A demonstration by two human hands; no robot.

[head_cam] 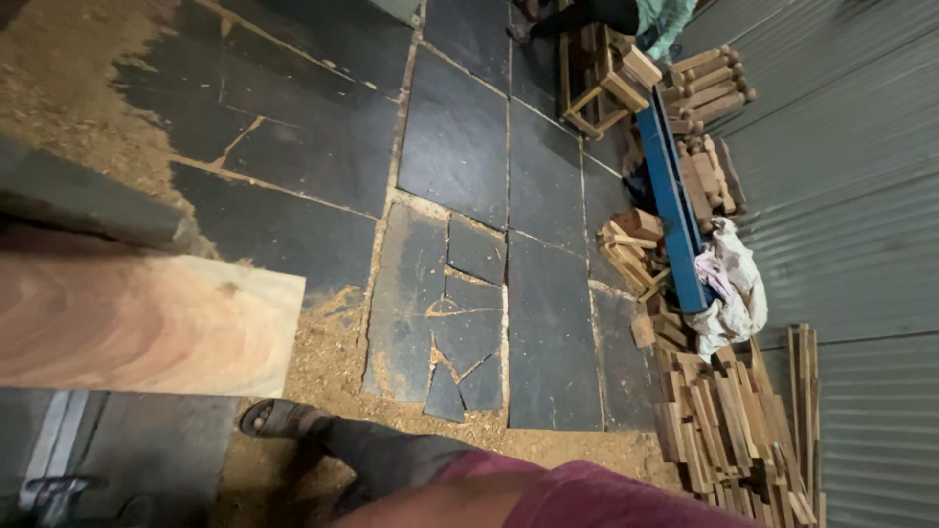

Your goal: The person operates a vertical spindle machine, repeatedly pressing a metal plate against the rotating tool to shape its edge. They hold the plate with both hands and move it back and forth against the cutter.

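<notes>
Head view: a workshop floor of dark stone slabs [460, 137] is looked down on, with sawdust [68, 78] spread at the upper left and around the cracked slabs.
Hands: neither hand is shown, so whether they are wide, narrow or holding anything cannot be told.
Nearest thing: a broad wooden plank [147, 323], pale with reddish grain, is seen at the left edge, its cut end lying on a dark machine table [127, 440].
Person: a sandalled foot [279, 418] is planted on sawdust just beside the plank's end, with a dark trouser leg [391, 455] and maroon cloth [587, 494] below.
Surroundings: stacked wood offcuts [734, 420] are piled near a corrugated metal wall [841, 196]; a blue beam [670, 196] and a white sack [734, 284] lie between further piles.
Others: another person's legs [577, 15] are glimpsed at the top by a wooden frame [597, 83].
Risk: footing could be lost, it is judged, on loose sawdust over cracked slabs, and the plank could be jolted.
</notes>
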